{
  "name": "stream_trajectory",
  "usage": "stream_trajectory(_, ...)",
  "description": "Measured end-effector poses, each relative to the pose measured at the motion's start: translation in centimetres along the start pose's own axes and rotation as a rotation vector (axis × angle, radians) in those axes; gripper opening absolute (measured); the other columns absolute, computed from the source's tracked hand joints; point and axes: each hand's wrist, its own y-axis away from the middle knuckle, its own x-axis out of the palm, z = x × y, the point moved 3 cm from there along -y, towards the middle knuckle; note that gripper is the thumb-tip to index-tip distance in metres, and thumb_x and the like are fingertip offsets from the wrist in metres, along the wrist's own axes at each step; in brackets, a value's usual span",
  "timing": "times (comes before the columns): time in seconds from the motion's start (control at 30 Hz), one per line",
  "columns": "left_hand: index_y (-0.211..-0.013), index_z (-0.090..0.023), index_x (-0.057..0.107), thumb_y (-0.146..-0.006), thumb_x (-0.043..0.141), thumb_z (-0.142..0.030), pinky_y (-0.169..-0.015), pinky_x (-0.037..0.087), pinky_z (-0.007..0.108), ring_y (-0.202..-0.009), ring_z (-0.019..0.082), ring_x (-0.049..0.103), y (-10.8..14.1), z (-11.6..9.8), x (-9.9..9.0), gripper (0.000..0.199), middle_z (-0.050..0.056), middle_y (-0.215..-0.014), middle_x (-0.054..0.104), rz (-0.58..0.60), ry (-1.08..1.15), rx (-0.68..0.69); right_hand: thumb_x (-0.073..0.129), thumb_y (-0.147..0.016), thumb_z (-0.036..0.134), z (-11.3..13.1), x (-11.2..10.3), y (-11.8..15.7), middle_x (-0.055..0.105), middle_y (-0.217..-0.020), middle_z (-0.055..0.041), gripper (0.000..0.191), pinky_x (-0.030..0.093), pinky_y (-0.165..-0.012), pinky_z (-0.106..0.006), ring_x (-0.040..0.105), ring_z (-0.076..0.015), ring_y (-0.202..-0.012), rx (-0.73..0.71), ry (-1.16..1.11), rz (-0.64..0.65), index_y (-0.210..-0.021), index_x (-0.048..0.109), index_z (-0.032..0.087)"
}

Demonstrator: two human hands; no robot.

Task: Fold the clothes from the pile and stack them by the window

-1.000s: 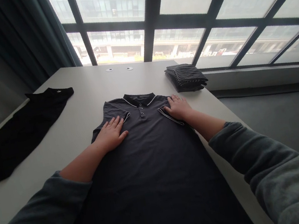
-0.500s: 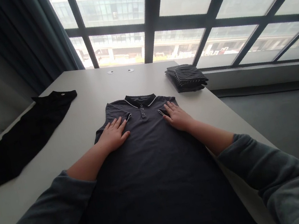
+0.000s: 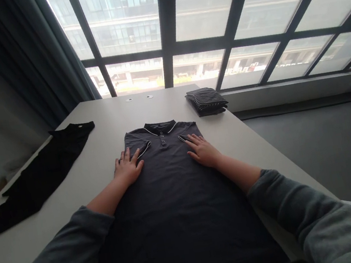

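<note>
- Table [image 3: 106, 115], under the shirt; it looks smooth, so a sideways push could slide the cloth askew
- Shirt [image 3: 176, 202], flat and front up, its sleeves turned inward; uneven pressure could ruck it into creases
- Black garment [image 3: 45, 170], left of the shirt; a wide sweep could drag it
- Striped pile [image 3: 207, 100], beyond the shirt's right shoulder; a knock could topple it
- Left hand [image 3: 127, 170] and right hand [image 3: 204, 151], on the shirt's upper sides; both open, palms down, gripping nothing; careless lifting could shift the sleeves
</note>
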Motion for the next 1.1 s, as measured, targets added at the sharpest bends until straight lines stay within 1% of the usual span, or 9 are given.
stream_trajectory(0.07,-0.173,-0.028,0.029,-0.109,0.037,-0.053,-0.128,0.025,0.061,-0.166,0.04,0.018,2.9,1.3,0.4,0.068,0.017,-0.18,0.015,0.004,-0.012,0.025,0.045,-0.109,0.047,0.8,-0.1,3.8,0.023,-0.178,-0.0148,0.068,0.021,-0.134,-0.057,0.014,-0.0329,-0.167,-0.033,-0.049,0.002,-0.168,0.04,0.015)
stream_trajectory(0.13,-0.172,-0.029,0.032,-0.109,0.039,-0.051,-0.13,0.024,0.058,-0.166,0.038,0.018,7.0,3.0,1.1,0.067,0.014,-0.181,0.017,0.012,-0.027,0.072,0.047,-0.108,0.05,1.5,-0.2,8.4,0.021,-0.179,-0.0132,0.07,0.025,-0.133,-0.057,0.014,-0.0331,-0.167,-0.055,-0.125,0.038,-0.17,0.038,0.018)
stream_trajectory(0.23,-0.169,-0.03,0.039,-0.107,0.038,-0.053,-0.13,0.025,0.058,-0.165,0.037,0.023,14.2,5.7,2.7,0.067,0.009,-0.179,0.023,-0.002,-0.048,0.072,0.047,-0.109,0.05,2.4,-0.5,15.4,0.024,-0.178,-0.0089,0.068,0.026,-0.133,-0.057,0.025,-0.0317,-0.164,-0.055,-0.211,0.101,-0.172,0.034,0.027)
stream_trajectory(0.3,-0.168,-0.026,0.043,-0.106,0.037,-0.052,-0.129,0.026,0.06,-0.164,0.037,0.027,18.9,6.9,3.6,0.068,0.01,-0.178,0.028,-0.035,-0.057,0.042,0.047,-0.109,0.05,2.9,-0.7,19.2,0.027,-0.177,-0.0063,0.065,0.025,-0.134,-0.056,0.028,-0.0311,-0.163,-0.044,-0.223,0.129,-0.17,0.038,0.029)
stream_trajectory(0.4,-0.166,-0.02,0.045,-0.103,0.036,-0.052,-0.129,0.027,0.061,-0.163,0.037,0.029,24.2,7.5,4.7,0.071,0.011,-0.175,0.033,-0.102,-0.061,0.0,0.048,-0.109,0.05,3.7,-0.7,22.9,0.027,-0.177,-0.0043,0.062,0.025,-0.134,-0.058,0.028,-0.0318,-0.163,-0.026,-0.221,0.148,-0.168,0.043,0.031)
stream_trajectory(0.47,-0.166,-0.016,0.046,-0.102,0.036,-0.052,-0.129,0.029,0.06,-0.163,0.037,0.03,26.4,7.3,5.1,0.074,0.012,-0.174,0.036,-0.134,-0.053,-0.029,0.049,-0.108,0.051,4.1,-0.6,24.2,0.027,-0.176,-0.0041,0.062,0.025,-0.134,-0.06,0.027,-0.0325,-0.163,-0.013,-0.218,0.14,-0.168,0.043,0.033)
stream_trajectory(0.6,-0.163,-0.013,0.048,-0.101,0.036,-0.05,-0.129,0.031,0.058,-0.16,0.036,0.036,27.8,6.9,4.9,0.074,0.014,-0.171,0.042,-0.146,-0.038,-0.066,0.047,-0.109,0.052,4.3,-0.5,25.5,0.027,-0.176,-0.0056,0.063,0.024,-0.133,-0.062,0.025,-0.0324,-0.164,0.006,-0.193,0.13,-0.168,0.042,0.032)
stream_trajectory(0.83,-0.159,-0.017,0.054,-0.101,0.038,-0.052,-0.129,0.032,0.052,-0.159,0.032,0.039,28.3,7.4,4.5,0.069,0.012,-0.169,0.046,-0.137,-0.03,-0.068,0.044,-0.109,0.053,3.9,-0.4,27.2,0.026,-0.176,-0.0076,0.065,0.024,-0.133,-0.06,0.024,-0.0309,-0.164,0.027,-0.147,0.133,-0.169,0.04,0.029)
stream_trajectory(1.1,-0.156,-0.022,0.058,-0.102,0.039,-0.051,-0.126,0.036,0.053,-0.155,0.032,0.046,28.8,7.5,3.9,0.064,0.011,-0.166,0.05,-0.176,-0.005,-0.059,0.043,-0.108,0.059,3.0,1.0,28.5,0.021,-0.177,-0.0074,0.07,0.023,-0.132,-0.061,0.023,-0.0304,-0.164,0.096,-0.066,0.099,-0.172,0.031,0.033)
